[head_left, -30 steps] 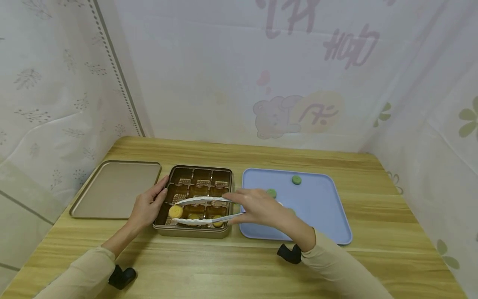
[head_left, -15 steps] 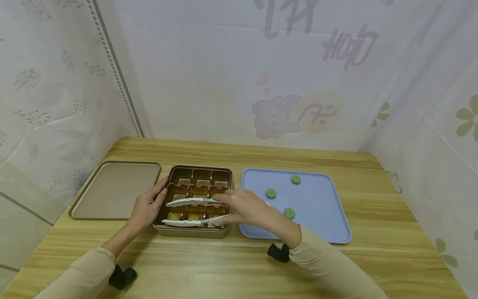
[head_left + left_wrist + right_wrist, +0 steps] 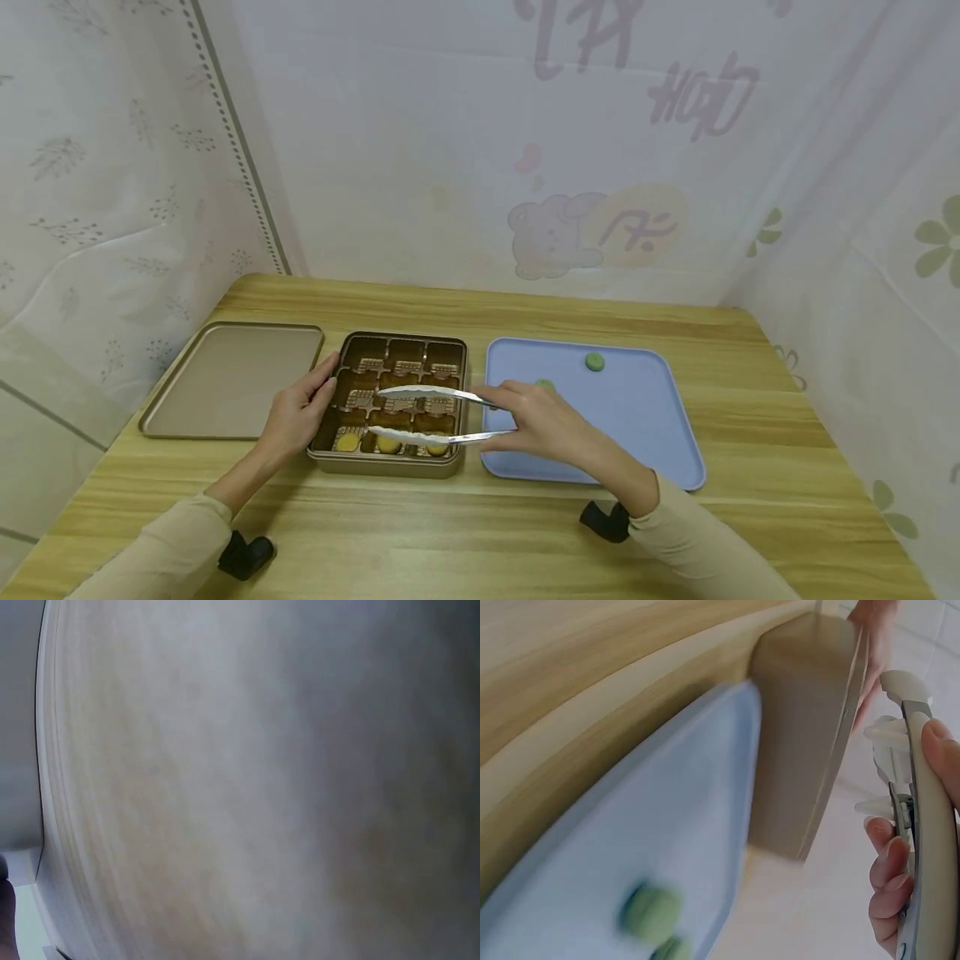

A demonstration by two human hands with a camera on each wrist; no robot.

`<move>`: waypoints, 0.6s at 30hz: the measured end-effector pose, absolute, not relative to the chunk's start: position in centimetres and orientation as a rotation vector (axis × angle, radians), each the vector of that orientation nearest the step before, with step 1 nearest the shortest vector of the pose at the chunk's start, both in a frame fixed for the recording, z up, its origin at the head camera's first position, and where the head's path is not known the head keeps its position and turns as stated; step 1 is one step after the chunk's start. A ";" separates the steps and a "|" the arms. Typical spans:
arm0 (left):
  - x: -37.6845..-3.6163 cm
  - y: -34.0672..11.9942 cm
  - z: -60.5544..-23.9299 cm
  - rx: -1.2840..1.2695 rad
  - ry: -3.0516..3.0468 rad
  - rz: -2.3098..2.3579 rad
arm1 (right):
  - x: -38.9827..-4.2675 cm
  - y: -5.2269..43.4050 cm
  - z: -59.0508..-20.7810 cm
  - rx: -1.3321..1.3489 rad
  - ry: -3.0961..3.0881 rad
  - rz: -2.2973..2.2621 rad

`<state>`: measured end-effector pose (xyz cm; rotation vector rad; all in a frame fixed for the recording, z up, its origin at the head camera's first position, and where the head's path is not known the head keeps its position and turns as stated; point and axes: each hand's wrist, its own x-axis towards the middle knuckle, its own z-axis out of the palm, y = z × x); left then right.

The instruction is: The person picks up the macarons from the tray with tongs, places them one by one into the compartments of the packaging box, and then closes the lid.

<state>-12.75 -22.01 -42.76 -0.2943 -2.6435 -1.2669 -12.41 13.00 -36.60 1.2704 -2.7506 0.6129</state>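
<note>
My right hand (image 3: 536, 421) holds metal tongs (image 3: 420, 392) with white tips, also seen in the right wrist view. The tongs' arms are spread, nothing is between them, and they hover over a brown divided box (image 3: 386, 468). In the box's front row lie a yellow cookie (image 3: 347, 442) at the left, a second yellow cookie (image 3: 388, 443) in the middle and a third yellow cookie (image 3: 437, 448) at the right. My left hand (image 3: 294, 417) rests against the box's left side, fingers fairly straight. The left wrist view shows mostly blurred table.
To the right lies a blue tray (image 3: 622, 433). On it are a green cookie (image 3: 595, 362) and another green cookie (image 3: 545, 385) partly behind my right hand. A flat bronze lid (image 3: 240, 379) lies left of the box on the wooden table (image 3: 420, 542).
One second ago the tongs held a yellow cookie above the front left compartment. It now lies there, released. The spread tongs and my right hand have moved right. My left hand stays put.
</note>
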 end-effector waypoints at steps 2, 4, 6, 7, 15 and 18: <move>-12.7 -22.0 -42.7 -0.293 -2.643 -1.279 | -12.2 14.8 -36.9 1.224 -2.737 0.636; -12.7 -22.0 -42.7 -0.297 -2.640 -1.286 | -12.0 16.8 -37.3 1.187 -2.718 0.684; -12.7 -22.0 -42.6 -0.299 -2.639 -1.290 | -11.6 18.8 -37.7 1.160 -2.681 0.718; -12.7 -22.0 -42.6 -0.299 -2.641 -1.292 | -11.5 19.8 -38.0 1.145 -2.664 0.724; -12.7 -22.0 -42.7 -0.309 -2.629 -1.281 | -9.3 27.2 -38.8 0.972 -2.690 0.746; -12.7 -21.9 -42.6 -0.309 -2.628 -1.283 | -8.5 29.3 -38.9 0.927 -2.707 0.728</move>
